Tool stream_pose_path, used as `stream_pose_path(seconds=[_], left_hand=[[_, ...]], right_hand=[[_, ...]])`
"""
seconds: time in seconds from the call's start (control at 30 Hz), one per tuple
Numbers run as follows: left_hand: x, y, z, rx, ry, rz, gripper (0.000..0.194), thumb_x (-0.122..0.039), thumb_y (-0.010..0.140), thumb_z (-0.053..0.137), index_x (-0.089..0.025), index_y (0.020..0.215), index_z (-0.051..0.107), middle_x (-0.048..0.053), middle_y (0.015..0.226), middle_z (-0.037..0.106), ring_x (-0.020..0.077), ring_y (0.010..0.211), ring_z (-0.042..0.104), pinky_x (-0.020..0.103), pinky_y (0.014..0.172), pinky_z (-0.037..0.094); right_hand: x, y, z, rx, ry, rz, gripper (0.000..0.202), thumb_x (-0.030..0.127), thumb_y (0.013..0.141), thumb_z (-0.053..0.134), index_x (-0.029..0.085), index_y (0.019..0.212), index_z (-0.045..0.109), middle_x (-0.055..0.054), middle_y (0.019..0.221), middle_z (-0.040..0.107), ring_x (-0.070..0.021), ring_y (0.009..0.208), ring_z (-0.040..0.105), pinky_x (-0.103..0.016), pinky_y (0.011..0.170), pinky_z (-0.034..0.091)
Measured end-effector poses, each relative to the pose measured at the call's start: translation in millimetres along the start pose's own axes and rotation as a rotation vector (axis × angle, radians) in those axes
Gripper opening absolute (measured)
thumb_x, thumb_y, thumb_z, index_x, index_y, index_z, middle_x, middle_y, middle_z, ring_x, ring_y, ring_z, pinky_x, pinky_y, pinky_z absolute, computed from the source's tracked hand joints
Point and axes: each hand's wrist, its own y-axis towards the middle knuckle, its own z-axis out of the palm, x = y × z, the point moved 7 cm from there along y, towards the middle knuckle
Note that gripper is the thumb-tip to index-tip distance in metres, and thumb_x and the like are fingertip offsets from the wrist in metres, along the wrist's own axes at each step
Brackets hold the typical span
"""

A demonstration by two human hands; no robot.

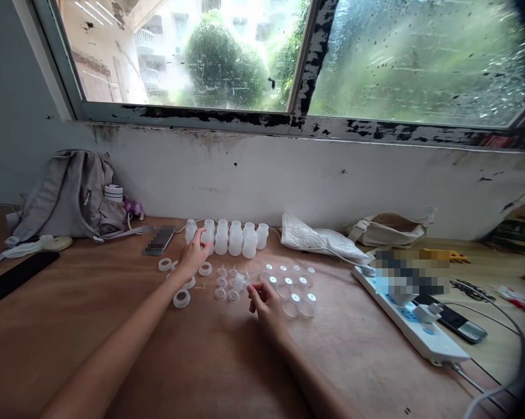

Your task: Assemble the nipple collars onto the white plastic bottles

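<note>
My left hand [195, 256] reaches to the left end of a group of frosted white bottles [221, 240]. Its fingers are apart, right at one small bottle [208, 231]; whether they touch it I cannot tell. My right hand [264, 302] is closed in a pinch on a clear ribbed plastic piece [240, 283], held over the middle rows. Beneath it lie several clear round parts with raised centres [221, 283]. White rings [181, 298] are scattered below my left forearm and beside it. To the right of my right hand are clear cups with white dots [290, 307].
A phone [160, 240] lies left of the bottles, a grey backpack [65, 192] farther left. Behind on the right are a white padded bag [318, 238] and a beige pouch [388, 228]. A white power strip [413, 317] with plugs and cables runs along the right side.
</note>
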Motion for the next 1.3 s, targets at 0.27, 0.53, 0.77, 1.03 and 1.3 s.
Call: stream_pose_path(seconds=[0.27, 0.53, 0.77, 1.03, 1.3], left_hand=[[7, 44, 15.8, 0.175, 0.321, 0.034, 0.025, -0.031, 0.081, 0.04, -0.018, 0.096, 0.054, 0.01, 0.084, 0.064, 0.023, 0.079, 0.059, 0.03, 0.067, 0.039], [-28, -3, -36.6, 0.084, 0.389, 0.241, 0.03, -0.04, 0.084, 0.032, -0.024, 0.096, 0.054, 0.004, 0.09, 0.058, 0.0188, 0.075, 0.057, 0.025, 0.06, 0.038], [-28, -70, -39.4, 0.096, 0.278, 0.399, 0.023, -0.032, 0.083, 0.037, -0.024, 0.088, 0.057, 0.004, 0.095, 0.049, 0.0163, 0.081, 0.053, 0.026, 0.066, 0.041], [-8, -78, -28.1, 0.092, 0.144, 0.292, 0.037, -0.036, 0.076, 0.047, -0.024, 0.11, 0.043, 0.005, 0.107, 0.048, 0.0202, 0.09, 0.052, 0.034, 0.079, 0.04], [17, -76, -10.1, 0.023, 0.067, 0.052, 0.045, -0.046, 0.064, 0.058, -0.02, 0.099, 0.048, 0.009, 0.098, 0.057, 0.0271, 0.097, 0.049, 0.039, 0.081, 0.037]], right_hand=[[-1, -1, -2, 0.0, -0.041, -0.027, 0.026, 0.043, 0.076, 0.051, 0.017, 0.069, 0.05, 0.002, 0.055, 0.05, -0.0092, 0.04, 0.047, -0.021, 0.039, 0.035], [-3, 3, -8, -0.043, -0.019, -0.042, 0.025, 0.042, 0.076, 0.05, 0.018, 0.074, 0.05, 0.003, 0.054, 0.05, -0.01, 0.041, 0.047, -0.021, 0.04, 0.037], [-2, 2, -5, -0.007, -0.006, -0.036, 0.023, 0.041, 0.077, 0.048, 0.019, 0.08, 0.051, 0.004, 0.051, 0.048, -0.0107, 0.042, 0.048, -0.021, 0.04, 0.038], [-9, 6, -10, -0.052, -0.02, -0.043, 0.024, 0.042, 0.075, 0.049, 0.019, 0.08, 0.052, 0.003, 0.054, 0.051, -0.0108, 0.04, 0.047, -0.021, 0.037, 0.037], [-5, 4, -11, -0.046, -0.027, -0.069, 0.02, 0.038, 0.077, 0.048, 0.019, 0.08, 0.051, 0.004, 0.053, 0.05, -0.0105, 0.041, 0.049, -0.022, 0.041, 0.039]])
